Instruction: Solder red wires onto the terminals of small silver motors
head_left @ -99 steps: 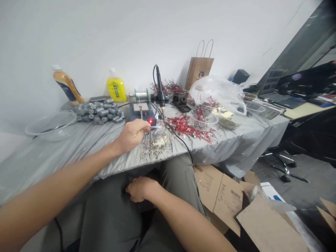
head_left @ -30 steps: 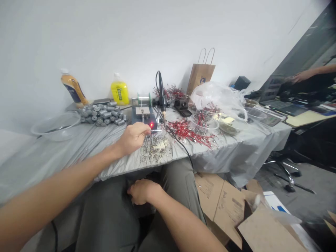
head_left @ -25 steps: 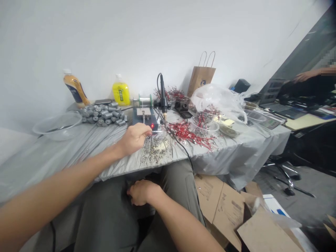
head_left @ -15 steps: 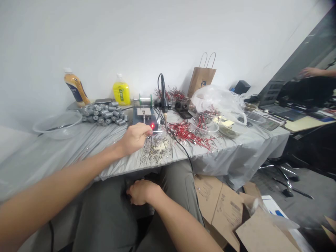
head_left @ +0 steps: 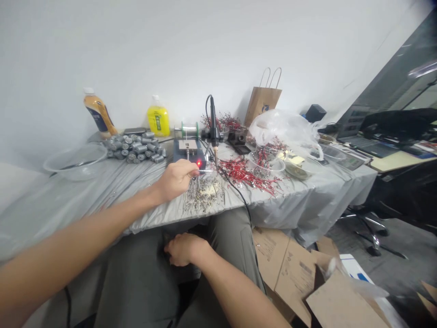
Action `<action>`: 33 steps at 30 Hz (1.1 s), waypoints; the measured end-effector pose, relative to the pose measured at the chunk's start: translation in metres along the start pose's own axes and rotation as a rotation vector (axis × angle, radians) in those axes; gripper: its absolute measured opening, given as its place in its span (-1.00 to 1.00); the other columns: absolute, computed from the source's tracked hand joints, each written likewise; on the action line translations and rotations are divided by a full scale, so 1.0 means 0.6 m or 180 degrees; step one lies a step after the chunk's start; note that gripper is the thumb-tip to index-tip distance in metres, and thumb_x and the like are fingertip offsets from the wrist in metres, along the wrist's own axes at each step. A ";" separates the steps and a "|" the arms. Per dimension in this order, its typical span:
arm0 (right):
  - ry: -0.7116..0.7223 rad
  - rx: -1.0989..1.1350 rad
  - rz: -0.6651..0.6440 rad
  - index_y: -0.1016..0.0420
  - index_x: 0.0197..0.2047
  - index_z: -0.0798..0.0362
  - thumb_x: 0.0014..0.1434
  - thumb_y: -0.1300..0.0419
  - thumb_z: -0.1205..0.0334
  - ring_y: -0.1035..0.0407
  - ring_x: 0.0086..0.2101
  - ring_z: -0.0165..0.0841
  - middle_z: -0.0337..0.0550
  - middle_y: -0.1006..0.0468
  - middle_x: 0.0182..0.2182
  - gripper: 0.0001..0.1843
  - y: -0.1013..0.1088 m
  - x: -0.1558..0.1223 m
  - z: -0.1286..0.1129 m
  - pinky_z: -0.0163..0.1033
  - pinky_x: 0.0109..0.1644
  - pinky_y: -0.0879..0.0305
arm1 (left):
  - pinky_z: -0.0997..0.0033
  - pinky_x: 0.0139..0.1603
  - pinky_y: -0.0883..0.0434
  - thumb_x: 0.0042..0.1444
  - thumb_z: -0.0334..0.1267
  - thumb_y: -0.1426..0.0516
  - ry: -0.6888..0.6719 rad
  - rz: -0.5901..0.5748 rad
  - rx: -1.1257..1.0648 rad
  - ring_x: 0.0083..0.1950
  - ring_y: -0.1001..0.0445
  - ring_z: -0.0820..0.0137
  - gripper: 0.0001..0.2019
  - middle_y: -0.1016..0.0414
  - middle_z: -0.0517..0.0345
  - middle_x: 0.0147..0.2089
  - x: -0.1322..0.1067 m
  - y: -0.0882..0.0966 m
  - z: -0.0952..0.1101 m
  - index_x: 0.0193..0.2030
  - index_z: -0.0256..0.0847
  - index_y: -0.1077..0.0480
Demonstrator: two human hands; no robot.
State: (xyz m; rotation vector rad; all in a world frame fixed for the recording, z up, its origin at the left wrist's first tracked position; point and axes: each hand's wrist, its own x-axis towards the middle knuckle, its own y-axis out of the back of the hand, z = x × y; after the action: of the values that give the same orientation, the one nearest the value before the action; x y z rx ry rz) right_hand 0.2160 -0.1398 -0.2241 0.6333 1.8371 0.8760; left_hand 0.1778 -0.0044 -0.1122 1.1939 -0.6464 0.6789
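My left hand (head_left: 175,179) is stretched over the grey-covered table (head_left: 102,191), fingers pinched on a thin metal piece (head_left: 204,171) held under the tip of a soldering iron (head_left: 213,125) that hangs in a stand. Beside it stands a small blue unit with a red light (head_left: 197,162). A heap of small metal parts (head_left: 203,192) lies just below the hand. My right hand (head_left: 184,248) rests curled on my lap below the table edge; what it holds, if anything, is hidden.
Grey cylinders (head_left: 134,147) are piled at the back left by a clear bowl (head_left: 75,159), an orange bottle (head_left: 96,113) and a yellow bottle (head_left: 158,119). Red-wired parts (head_left: 247,171), a plastic bag (head_left: 283,127) and a paper bag (head_left: 261,97) sit right. Cardboard boxes (head_left: 307,273) lie on the floor.
My hands have stayed in place. The view tilted up a little. A person's arm seen at the far right desk earlier is out of sight now.
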 end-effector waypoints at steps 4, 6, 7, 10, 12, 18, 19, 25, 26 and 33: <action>-0.0008 0.0018 -0.0002 -0.61 0.31 0.16 0.35 -0.25 0.23 -0.66 0.08 0.09 0.27 -0.69 0.13 -0.49 -0.001 0.001 0.000 0.07 0.06 -0.68 | 0.32 -0.12 -0.45 0.44 -0.45 -0.11 -0.0002 -0.0008 0.0011 -0.23 -0.52 0.33 -0.80 -0.56 0.11 -0.31 0.000 0.000 0.000 -0.23 -0.26 -0.49; 0.0001 0.0036 0.0000 -0.61 0.32 0.18 0.35 -0.23 0.25 -0.65 0.09 0.11 0.29 -0.68 0.14 -0.49 -0.004 0.003 0.001 0.08 0.06 -0.68 | 0.32 -0.11 -0.45 0.45 -0.44 -0.10 0.0009 -0.0027 0.0018 -0.23 -0.51 0.33 -0.80 -0.55 0.11 -0.31 0.000 0.001 0.000 -0.24 -0.25 -0.49; 0.0014 0.0048 -0.0003 -0.61 0.31 0.19 0.35 -0.23 0.26 -0.65 0.09 0.11 0.29 -0.68 0.13 -0.49 -0.005 0.004 0.001 0.09 0.07 -0.68 | 0.32 -0.11 -0.45 0.45 -0.44 -0.10 0.0015 -0.0041 0.0016 -0.23 -0.51 0.33 -0.79 -0.55 0.11 -0.32 0.000 0.001 0.000 -0.24 -0.25 -0.49; 0.0038 0.0083 -0.0011 -0.62 0.29 0.21 0.35 -0.23 0.27 -0.63 0.12 0.13 0.28 -0.68 0.14 -0.51 -0.008 0.008 0.001 0.11 0.09 -0.66 | 0.32 -0.11 -0.45 0.45 -0.43 -0.09 0.0035 -0.0078 0.0002 -0.22 -0.51 0.32 -0.78 -0.56 0.10 -0.32 0.000 0.001 -0.001 -0.25 -0.23 -0.49; 0.0028 0.0094 -0.0040 -0.63 0.28 0.21 0.35 -0.23 0.28 -0.62 0.14 0.14 0.27 -0.67 0.15 -0.52 -0.008 0.005 0.000 0.10 0.11 -0.64 | 0.32 -0.10 -0.45 0.45 -0.44 -0.08 0.0028 -0.0066 -0.0019 -0.21 -0.52 0.31 -0.78 -0.57 0.10 -0.30 -0.001 0.000 -0.002 -0.24 -0.22 -0.49; 0.0160 0.0317 0.0000 -0.52 0.41 -0.06 0.45 -0.21 0.08 -0.60 0.19 -0.08 -0.05 -0.66 0.24 -0.48 -0.012 -0.090 0.002 -0.13 0.19 -0.54 | 0.32 -0.12 -0.49 0.46 -0.44 -0.07 -0.0063 -0.0012 -0.0117 -0.20 -0.56 0.32 -0.76 -0.57 0.11 -0.30 0.001 -0.002 -0.006 -0.25 -0.23 -0.49; 0.0211 0.0559 0.0141 -0.53 0.41 -0.07 0.45 -0.21 0.09 -0.60 0.18 -0.13 -0.07 -0.68 0.23 -0.49 -0.018 -0.119 0.005 -0.19 0.21 -0.51 | 0.31 -0.11 -0.50 0.48 -0.43 -0.08 -0.0078 -0.0019 -0.0137 -0.20 -0.56 0.32 -0.76 -0.57 0.12 -0.29 0.002 -0.002 -0.007 -0.24 -0.24 -0.49; -0.0468 0.2027 0.1115 -0.68 0.22 -0.15 0.28 -0.23 0.27 -0.68 -0.06 -0.29 -0.21 -0.77 0.01 -0.53 -0.097 -0.288 0.008 -0.37 -0.03 -0.48 | 0.27 -0.05 -0.57 0.51 -0.32 -0.16 -0.0104 -0.0008 -0.0220 -0.18 -0.58 0.35 -0.79 -0.56 0.14 -0.26 0.000 -0.006 -0.012 -0.21 -0.28 -0.50; -0.0685 0.2186 0.1203 -0.69 0.19 -0.16 0.26 -0.22 0.29 -0.69 -0.10 -0.30 -0.22 -0.78 -0.03 -0.53 -0.113 -0.301 0.003 -0.38 -0.07 -0.48 | 0.28 -0.06 -0.57 0.52 -0.32 -0.16 -0.0110 0.0000 -0.0222 -0.18 -0.57 0.35 -0.78 -0.55 0.15 -0.27 -0.001 -0.007 -0.013 -0.22 -0.28 -0.50; -0.0939 0.1923 0.0366 -0.66 0.27 -0.29 0.27 -0.32 0.19 -0.60 0.20 -0.12 -0.22 -0.70 0.20 -0.49 -0.186 -0.206 -0.051 -0.21 0.29 -0.48 | 0.28 -0.08 -0.54 0.49 -0.36 -0.16 -0.0181 0.0070 -0.0182 -0.22 -0.56 0.35 -0.79 -0.55 0.16 -0.31 -0.002 -0.013 -0.017 -0.24 -0.29 -0.51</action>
State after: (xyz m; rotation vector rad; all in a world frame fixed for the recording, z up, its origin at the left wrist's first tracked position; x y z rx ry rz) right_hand 0.2321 -0.3077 -0.2376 1.1845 1.7974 0.2581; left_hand 0.1839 0.0036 -0.1206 1.1578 -0.7229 0.6428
